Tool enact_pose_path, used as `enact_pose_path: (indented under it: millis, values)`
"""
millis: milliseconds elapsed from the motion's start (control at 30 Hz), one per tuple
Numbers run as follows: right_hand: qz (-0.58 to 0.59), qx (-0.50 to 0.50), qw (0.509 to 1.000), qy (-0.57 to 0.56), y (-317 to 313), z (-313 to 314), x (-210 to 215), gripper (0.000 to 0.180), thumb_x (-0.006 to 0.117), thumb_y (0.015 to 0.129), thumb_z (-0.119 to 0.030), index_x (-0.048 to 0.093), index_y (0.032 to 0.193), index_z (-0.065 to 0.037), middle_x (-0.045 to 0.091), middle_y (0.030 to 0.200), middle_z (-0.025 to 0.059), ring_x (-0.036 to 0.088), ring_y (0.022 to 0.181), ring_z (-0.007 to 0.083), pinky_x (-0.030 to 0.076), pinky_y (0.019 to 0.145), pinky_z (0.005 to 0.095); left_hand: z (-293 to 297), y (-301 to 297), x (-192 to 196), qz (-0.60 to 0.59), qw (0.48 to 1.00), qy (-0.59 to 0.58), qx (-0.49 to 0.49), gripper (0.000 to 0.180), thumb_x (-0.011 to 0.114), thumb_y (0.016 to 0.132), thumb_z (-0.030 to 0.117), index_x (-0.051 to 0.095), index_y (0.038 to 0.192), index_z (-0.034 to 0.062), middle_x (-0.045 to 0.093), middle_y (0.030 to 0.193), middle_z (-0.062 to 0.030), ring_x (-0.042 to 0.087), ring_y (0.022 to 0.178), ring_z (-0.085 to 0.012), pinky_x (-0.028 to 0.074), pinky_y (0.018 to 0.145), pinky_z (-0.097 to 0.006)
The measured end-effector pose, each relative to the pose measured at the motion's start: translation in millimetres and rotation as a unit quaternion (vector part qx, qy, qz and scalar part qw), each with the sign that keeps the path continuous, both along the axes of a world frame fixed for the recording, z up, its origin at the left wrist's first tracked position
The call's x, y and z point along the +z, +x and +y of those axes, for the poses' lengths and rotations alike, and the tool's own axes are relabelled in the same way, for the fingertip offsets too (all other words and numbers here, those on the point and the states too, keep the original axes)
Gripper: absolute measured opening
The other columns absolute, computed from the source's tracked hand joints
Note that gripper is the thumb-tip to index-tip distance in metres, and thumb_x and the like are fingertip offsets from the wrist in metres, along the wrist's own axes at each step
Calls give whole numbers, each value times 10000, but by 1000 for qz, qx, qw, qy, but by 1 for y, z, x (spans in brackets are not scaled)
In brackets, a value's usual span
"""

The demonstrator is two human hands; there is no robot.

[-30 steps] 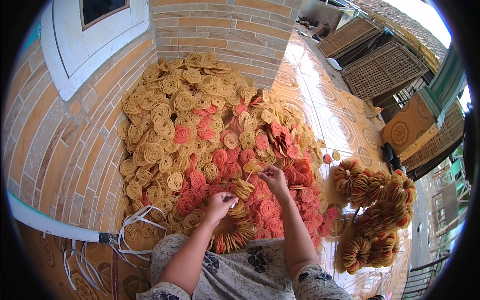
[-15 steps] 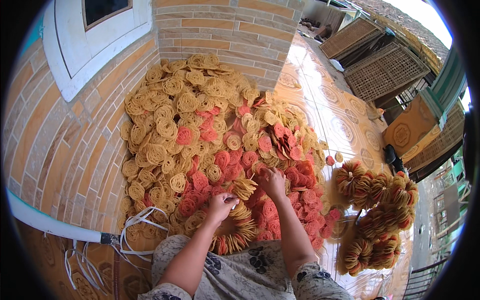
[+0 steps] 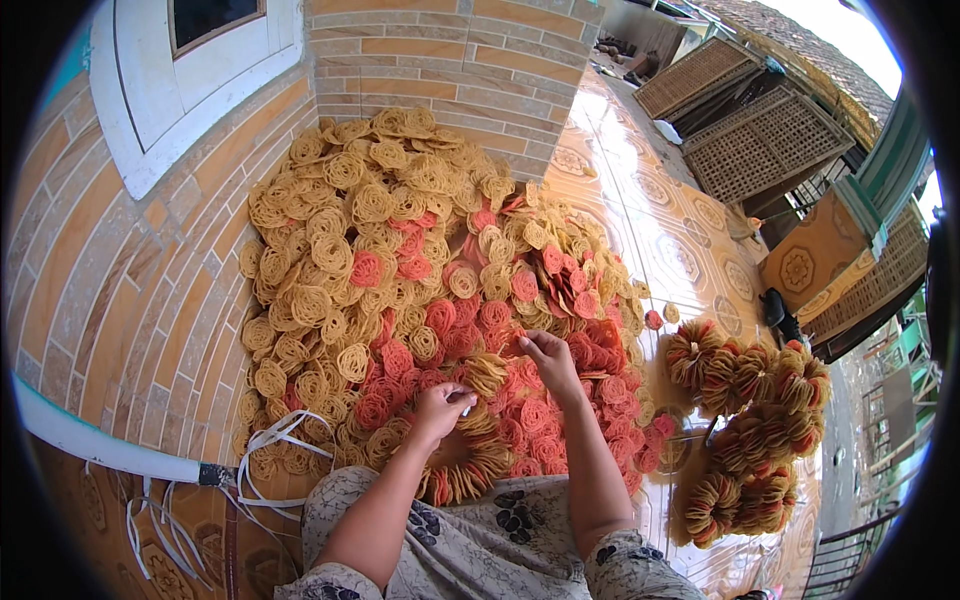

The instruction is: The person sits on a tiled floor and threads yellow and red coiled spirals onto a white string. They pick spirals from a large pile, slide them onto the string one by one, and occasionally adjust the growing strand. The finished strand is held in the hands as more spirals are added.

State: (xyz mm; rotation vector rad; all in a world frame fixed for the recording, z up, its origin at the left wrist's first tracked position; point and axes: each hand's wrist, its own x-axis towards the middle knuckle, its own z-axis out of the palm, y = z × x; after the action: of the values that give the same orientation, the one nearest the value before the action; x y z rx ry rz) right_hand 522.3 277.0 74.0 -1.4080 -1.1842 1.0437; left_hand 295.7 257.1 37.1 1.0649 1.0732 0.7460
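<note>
A ring of strung yellow and red lacy crackers point(image 3: 485, 462) hangs in front of my lap, with several yellow discs bunched at its upper end. My left hand point(image 3: 438, 415) is closed at the ring's upper left, pinching a white plastic strip point(image 3: 466, 410); most of the strip is hidden. To the right and a little farther off, my right hand point(image 3: 555, 366) is closed in a pinch. Between its fingertips is the edge of a thin reddish-orange cracker point(image 3: 510, 341). Loose red crackers point(image 3: 530, 410) lie just below that hand, on the pile.
A big heap of yellow crackers point(image 3: 330, 250) leans into the corner of the brick-patterned wall point(image 3: 420, 70). Finished cracker rings point(image 3: 760, 440) lie on the tiles at right. White strips point(image 3: 280, 440) hang by a pale pole point(image 3: 110, 450) at left. Woven racks point(image 3: 765, 145) stand farther right.
My right hand has lifted slightly from the red crackers and turned, and a reddish-orange cracker now shows at its fingertips. My left hand stays by the ring, holding the strip.
</note>
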Motion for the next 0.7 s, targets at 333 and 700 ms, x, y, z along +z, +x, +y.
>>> enact_pose_path:
  millis: [333, 700]
  values:
    - [-85, -18, 996, -18, -1, -3, 14, 267, 630, 941, -213, 658, 1046, 30, 679, 850, 30, 589, 784, 88, 477, 749, 269, -1, 0, 5, 17, 999, 42, 19, 145, 696, 866, 102, 675, 950, -14, 682, 840, -45, 600, 727, -95, 471, 668, -254]
    - [-277, 101, 955, 29, 23, -11, 19, 213, 683, 839, -132, 694, 1048, -92, 655, 1091, 187, 637, 989, 280, 515, 833, 380, -1, 1, 7, 42, 997, 53, 26, 140, 703, 855, 91, 677, 938, -18, 683, 833, -41, 600, 713, -88, 472, 655, -252]
